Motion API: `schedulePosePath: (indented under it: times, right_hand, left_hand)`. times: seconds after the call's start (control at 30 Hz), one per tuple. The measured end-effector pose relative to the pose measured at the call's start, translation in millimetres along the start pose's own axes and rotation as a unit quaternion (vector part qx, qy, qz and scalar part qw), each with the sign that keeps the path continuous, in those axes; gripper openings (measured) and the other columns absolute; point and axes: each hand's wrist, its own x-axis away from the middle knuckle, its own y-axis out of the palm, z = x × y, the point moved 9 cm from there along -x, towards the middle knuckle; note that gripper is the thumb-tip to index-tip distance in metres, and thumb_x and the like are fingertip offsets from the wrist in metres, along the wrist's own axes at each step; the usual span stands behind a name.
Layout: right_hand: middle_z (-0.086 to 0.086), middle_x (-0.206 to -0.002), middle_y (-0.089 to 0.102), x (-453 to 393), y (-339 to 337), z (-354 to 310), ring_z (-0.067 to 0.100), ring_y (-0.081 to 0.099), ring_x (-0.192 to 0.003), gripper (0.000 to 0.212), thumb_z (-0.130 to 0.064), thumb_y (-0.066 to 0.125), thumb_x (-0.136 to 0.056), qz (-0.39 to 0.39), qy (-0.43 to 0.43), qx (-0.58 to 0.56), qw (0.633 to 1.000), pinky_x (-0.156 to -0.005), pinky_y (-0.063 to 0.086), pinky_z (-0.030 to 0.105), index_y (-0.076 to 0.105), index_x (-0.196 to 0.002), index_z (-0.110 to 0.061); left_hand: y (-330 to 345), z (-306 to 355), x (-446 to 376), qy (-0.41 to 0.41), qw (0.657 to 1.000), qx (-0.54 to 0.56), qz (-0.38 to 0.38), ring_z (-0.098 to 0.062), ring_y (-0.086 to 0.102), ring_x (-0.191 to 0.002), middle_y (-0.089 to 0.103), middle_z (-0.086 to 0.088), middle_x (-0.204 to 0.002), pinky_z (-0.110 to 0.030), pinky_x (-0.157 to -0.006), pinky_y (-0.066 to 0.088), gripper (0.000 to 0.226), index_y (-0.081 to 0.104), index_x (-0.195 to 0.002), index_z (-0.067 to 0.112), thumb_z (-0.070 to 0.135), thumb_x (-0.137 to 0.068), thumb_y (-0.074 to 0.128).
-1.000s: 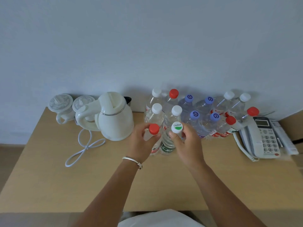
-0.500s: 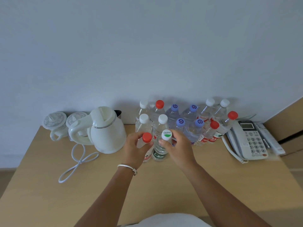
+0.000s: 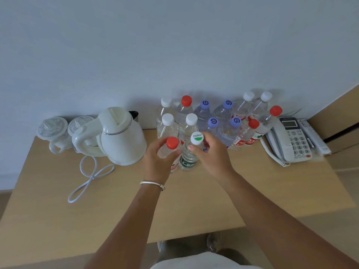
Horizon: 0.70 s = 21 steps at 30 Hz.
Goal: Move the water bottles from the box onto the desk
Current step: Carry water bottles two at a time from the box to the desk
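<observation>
My left hand (image 3: pixel 158 158) grips a clear bottle with a red cap (image 3: pixel 172 142), which stands upright on the wooden desk (image 3: pixel 194 200). Right beside it my right hand (image 3: pixel 211 154) grips the neck of a bottle with a white-and-green cap (image 3: pixel 196 138) and a dark green label, also standing on the desk. Behind them, against the wall, stand several more water bottles (image 3: pixel 213 117) with white, red and purple caps. No box is in view.
A white electric kettle (image 3: pixel 120 136) with a looped cord (image 3: pixel 87 177) stands at the left, two lidded cups (image 3: pixel 52 131) behind it. A white desk phone (image 3: pixel 291 140) lies at the right, beside a wooden panel (image 3: pixel 338 121).
The camera view has shifted and pulled back a little. Both hands keep their grip on the same two bottles at the front of the group.
</observation>
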Motion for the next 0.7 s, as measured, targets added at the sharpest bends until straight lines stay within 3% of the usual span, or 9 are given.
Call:
schedulePosePath:
  times: [0.1, 0.2, 0.27, 0.33, 0.4, 0.5, 0.7]
  right_hand:
    - [-0.016, -0.116, 0.065, 7, -4, 1, -0.007, 0.058, -0.104, 0.045, -0.028, 0.079, -0.081, 0.001, 0.0, -0.021, 1.0, -0.086, 0.042, 0.013, 0.06, -0.122, -0.025]
    - [-0.014, -0.137, 0.052, 20, -15, 9, -0.001, 0.046, -0.125, 0.066, -0.03, 0.078, -0.082, 0.012, 0.021, -0.033, 0.999, -0.1, 0.035, 0.019, 0.049, -0.141, -0.023]
    - [-0.009, -0.143, 0.051, 31, -28, 18, 0.005, 0.045, -0.13, 0.068, -0.033, 0.077, -0.083, 0.018, 0.033, -0.031, 0.999, -0.1, 0.032, 0.019, 0.048, -0.143, -0.022]
    - [-0.004, -0.139, 0.055, 41, -49, 26, 0.01, 0.049, -0.128, 0.065, -0.035, 0.077, -0.083, 0.033, 0.033, -0.034, 0.998, -0.096, 0.034, 0.019, 0.051, -0.141, -0.02]
    - [-0.001, -0.133, 0.059, 51, -79, 34, 0.012, 0.053, -0.122, 0.059, -0.033, 0.076, -0.083, 0.049, 0.028, -0.032, 0.998, -0.092, 0.035, 0.018, 0.055, -0.136, -0.017]
    - [-0.002, -0.129, 0.059, 70, -131, 52, 0.013, 0.052, -0.12, 0.053, -0.03, 0.074, -0.085, 0.074, 0.026, -0.018, 0.997, -0.091, 0.034, 0.018, 0.056, -0.134, -0.018]
    - [-0.003, -0.138, 0.053, 127, -244, 142, 0.014, 0.046, -0.13, 0.053, -0.036, 0.068, -0.088, 0.136, 0.106, -0.008, 0.985, -0.1, 0.03, 0.022, 0.054, -0.137, -0.021]
  left_hand:
    - [0, 8, 12, 0.017, 0.999, -0.025, 0.019, -0.006, 0.061, -0.11, 0.068, 0.009, -0.113, -0.023, -0.099, 0.045, 0.05, 0.065, -0.117, 0.024, 0.02, -0.072, 0.086]
    - [1, 25, 26, 0.043, 0.996, -0.047, 0.054, 0.001, 0.055, -0.113, 0.06, 0.017, -0.116, -0.016, -0.098, 0.039, 0.056, 0.057, -0.122, 0.026, 0.014, -0.074, 0.084]
    - [3, 43, 37, 0.074, 0.988, -0.085, 0.102, -0.006, 0.052, -0.118, 0.057, 0.008, -0.123, -0.023, -0.103, 0.04, 0.059, 0.055, -0.128, 0.017, 0.011, -0.076, 0.082]
    - [11, 64, 50, 0.114, 0.973, -0.133, 0.148, -0.016, 0.049, -0.124, 0.051, -0.007, -0.134, -0.039, -0.108, 0.041, 0.062, 0.05, -0.135, 0.01, 0.013, -0.079, 0.078]
    - [37, 92, 65, 0.176, 0.956, -0.18, 0.151, -0.024, 0.046, -0.129, 0.048, -0.011, -0.139, -0.051, -0.108, 0.04, 0.06, 0.048, -0.138, 0.01, 0.022, -0.082, 0.069]
    - [103, 126, 90, 0.234, 0.932, -0.264, 0.082, -0.033, 0.039, -0.138, 0.049, -0.013, -0.142, -0.059, -0.11, 0.032, 0.06, 0.05, -0.139, 0.011, 0.032, -0.084, 0.061]
    - [251, 139, 146, 0.156, 0.886, -0.422, -0.11, -0.026, 0.007, -0.152, 0.023, -0.003, -0.162, -0.056, -0.121, 0.006, 0.071, 0.026, -0.153, 0.029, 0.048, -0.092, 0.056]
